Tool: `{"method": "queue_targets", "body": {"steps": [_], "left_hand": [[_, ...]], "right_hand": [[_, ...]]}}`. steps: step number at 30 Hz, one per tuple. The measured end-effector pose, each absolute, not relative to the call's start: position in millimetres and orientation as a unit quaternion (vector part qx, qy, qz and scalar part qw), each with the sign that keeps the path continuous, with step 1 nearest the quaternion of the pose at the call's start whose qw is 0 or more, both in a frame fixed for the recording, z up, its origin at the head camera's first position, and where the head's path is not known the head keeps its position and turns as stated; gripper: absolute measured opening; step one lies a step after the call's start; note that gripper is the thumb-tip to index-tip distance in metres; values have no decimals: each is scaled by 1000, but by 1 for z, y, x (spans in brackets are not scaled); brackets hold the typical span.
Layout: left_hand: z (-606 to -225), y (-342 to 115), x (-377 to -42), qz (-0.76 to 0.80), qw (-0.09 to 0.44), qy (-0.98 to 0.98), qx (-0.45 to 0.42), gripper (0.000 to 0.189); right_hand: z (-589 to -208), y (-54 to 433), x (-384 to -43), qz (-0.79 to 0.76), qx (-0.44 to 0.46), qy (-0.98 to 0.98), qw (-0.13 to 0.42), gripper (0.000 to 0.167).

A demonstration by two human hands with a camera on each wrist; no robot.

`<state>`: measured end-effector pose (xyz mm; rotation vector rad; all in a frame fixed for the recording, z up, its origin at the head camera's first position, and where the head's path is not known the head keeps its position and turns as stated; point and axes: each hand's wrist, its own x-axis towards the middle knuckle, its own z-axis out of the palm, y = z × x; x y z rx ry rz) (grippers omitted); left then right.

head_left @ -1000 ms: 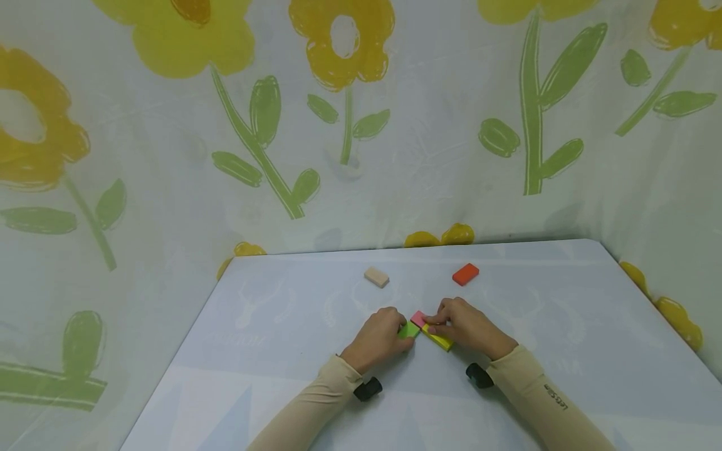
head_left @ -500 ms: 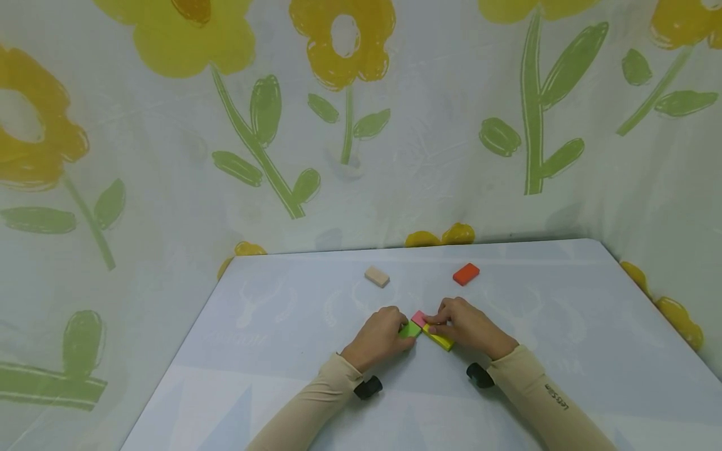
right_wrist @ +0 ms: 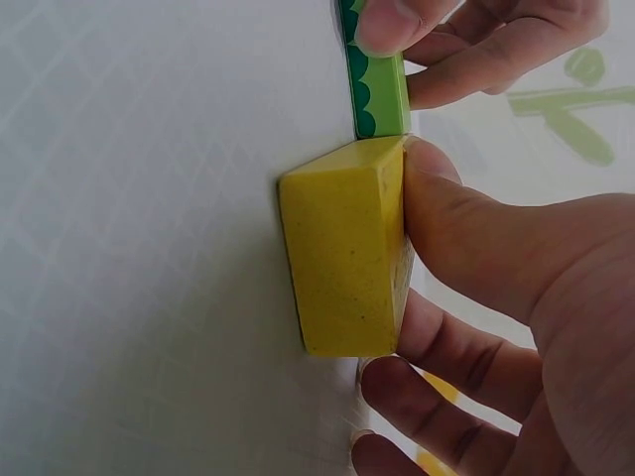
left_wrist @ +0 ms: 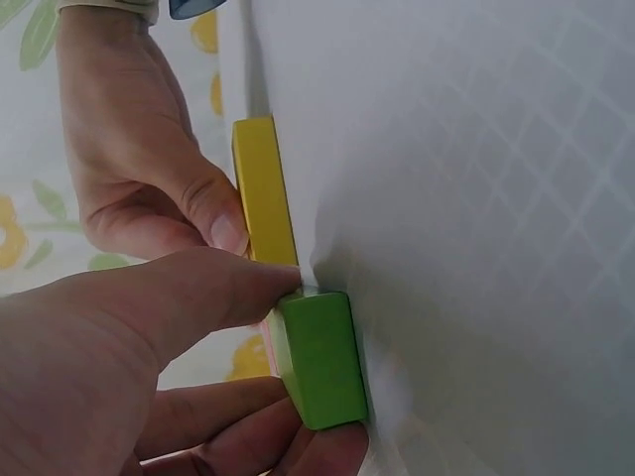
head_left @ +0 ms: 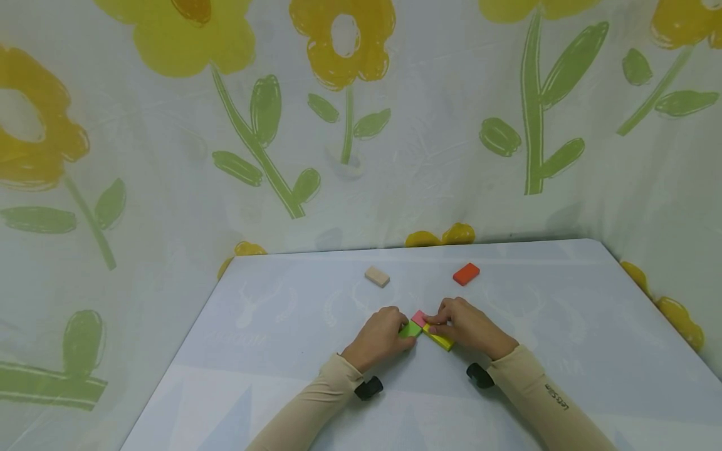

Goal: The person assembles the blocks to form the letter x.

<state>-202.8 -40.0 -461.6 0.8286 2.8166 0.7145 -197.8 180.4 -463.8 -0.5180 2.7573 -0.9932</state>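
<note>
Three small flat blocks lie close together on the tabletop between the two hands. My left hand (head_left: 375,338) holds the green block (left_wrist: 322,362), thumb at one end and fingers at the other. My right hand (head_left: 469,326) grips the yellow block (right_wrist: 337,263), its thumb by the end that meets the green one. A pink block (head_left: 418,317) sits on the far side of that corner, close to the right fingertips and partly covered by them. In the right wrist view the green block's face carries a dark scalloped pattern.
Farther back on the pale table (head_left: 271,401) lie a plain wooden block (head_left: 376,277) on the left and a red-orange block (head_left: 466,274) on the right. A flower-printed cloth (head_left: 406,156) hangs behind the table's back edge.
The green block has shifted very slightly right, toward the yellow block, with the left hand. Otherwise the hands and blocks keep their places.
</note>
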Motion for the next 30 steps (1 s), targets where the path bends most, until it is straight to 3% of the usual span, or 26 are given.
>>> {"method": "queue_targets", "body": {"steps": [30], "left_hand": [[-463,-41,-201,240,56,928,279,20]], "right_hand": [[-463,179,-198,-317,-172,929,86,27]]}}
